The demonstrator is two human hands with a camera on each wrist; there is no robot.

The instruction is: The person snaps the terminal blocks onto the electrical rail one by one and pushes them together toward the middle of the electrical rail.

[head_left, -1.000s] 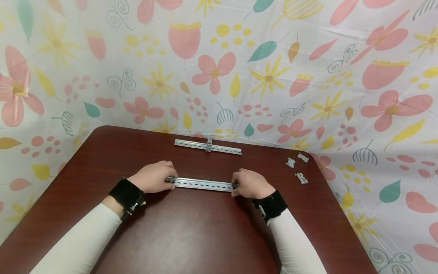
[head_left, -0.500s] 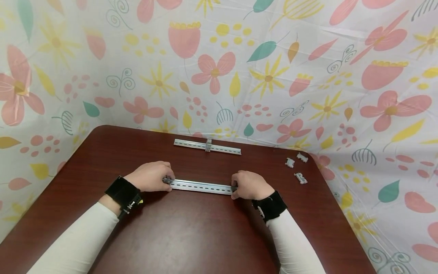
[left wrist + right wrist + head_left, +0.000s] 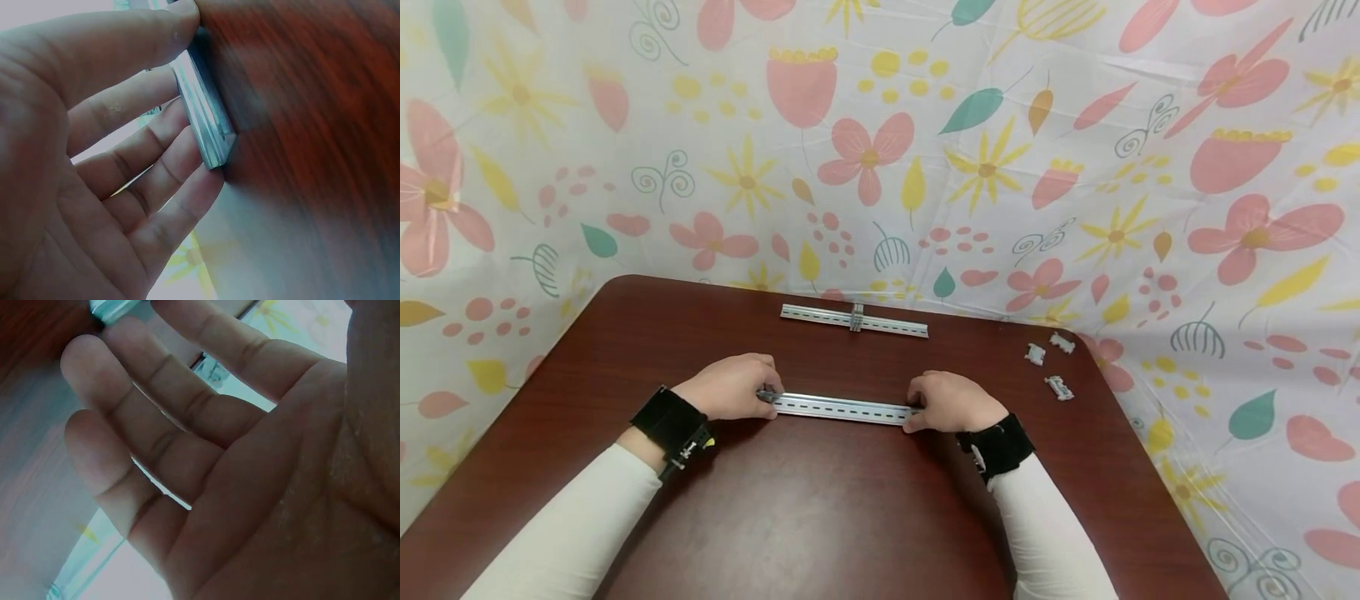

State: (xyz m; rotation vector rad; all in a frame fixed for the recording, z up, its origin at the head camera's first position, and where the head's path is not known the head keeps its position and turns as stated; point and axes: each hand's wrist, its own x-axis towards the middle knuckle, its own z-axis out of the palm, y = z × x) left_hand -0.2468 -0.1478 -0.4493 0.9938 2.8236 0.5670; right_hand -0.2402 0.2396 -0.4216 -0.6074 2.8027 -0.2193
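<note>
A slotted metal DIN rail lies crosswise on the brown table between the two hands. The left hand grips its left end; in the left wrist view the thumb is on one side of the rail and the fingertips are on the other. At the opposite end is the right hand, its thumb and fingertips right by the rail. The right wrist view has those fingers loosely bent with nothing in the palm, and the rail's end just past the fingertips.
Farther back lies a second DIN rail, with a clipped-on grey terminal block at its middle. Three loose pale terminal blocks lie toward the table's right edge. A flower-patterned curtain hangs behind the table.
The rail and left hand shifted slightly left, then stayed put. The right hand's fingers have loosened, and more of the rail's right end shows.
</note>
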